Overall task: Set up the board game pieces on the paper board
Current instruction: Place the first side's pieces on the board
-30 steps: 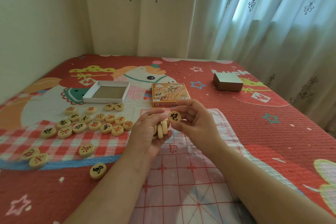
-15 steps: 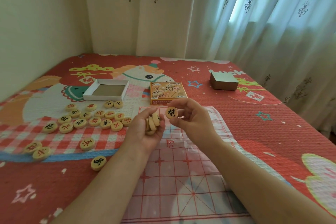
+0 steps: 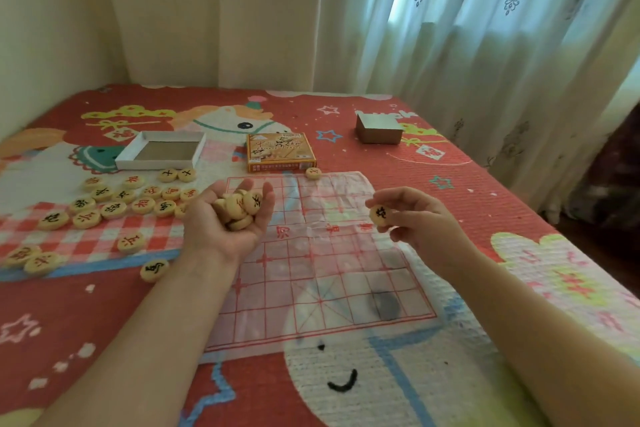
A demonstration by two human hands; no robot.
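Observation:
A thin paper board [image 3: 322, 263] with a red grid lies flat on the red mat. My left hand [image 3: 227, 222] is palm up over the board's left edge, its fingers cupped round a heap of wooden discs [image 3: 239, 208]. My right hand [image 3: 412, 218] hovers over the board's right edge and pinches one disc [image 3: 379, 214] with a black character facing me. One disc [image 3: 313, 173] sits on the board's far edge. Several loose discs [image 3: 114, 208], red and black marked, lie on the mat left of the board.
Beyond the board lie an orange game box [image 3: 280, 152] and an empty white box lid [image 3: 161, 151]. A grey box [image 3: 379, 128] stands at the far right. Curtains and a wall close off the back; the mat's right edge drops to dark floor.
My hands have drawn apart: the right one carried the single disc rightward to the board's right side, while the left one turned palm up with its heap. The camera tilted down.

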